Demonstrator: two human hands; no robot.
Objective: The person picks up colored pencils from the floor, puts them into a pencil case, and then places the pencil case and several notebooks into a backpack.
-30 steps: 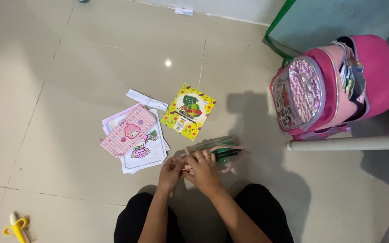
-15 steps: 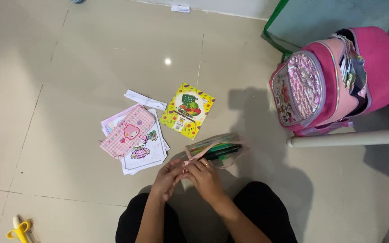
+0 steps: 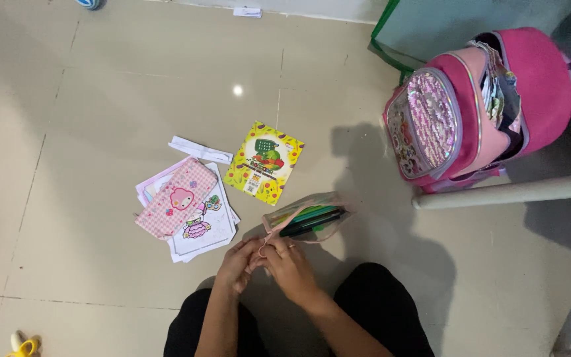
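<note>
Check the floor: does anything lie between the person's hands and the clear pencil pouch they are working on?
Nothing visible does. The left hand and right hand meet at the near corner of the clear, pink-trimmed pencil pouch, their fingers apparently on its trim. The pink checked pencil case lies off to the left.

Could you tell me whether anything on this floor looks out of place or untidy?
The pink backpack gapes open, crumpled papers bulging from its top. Sheets under the pink checked pouch are fanned out crookedly, and a folded paper strip lies loose beside them. Nothing looks spilled or broken.
</note>
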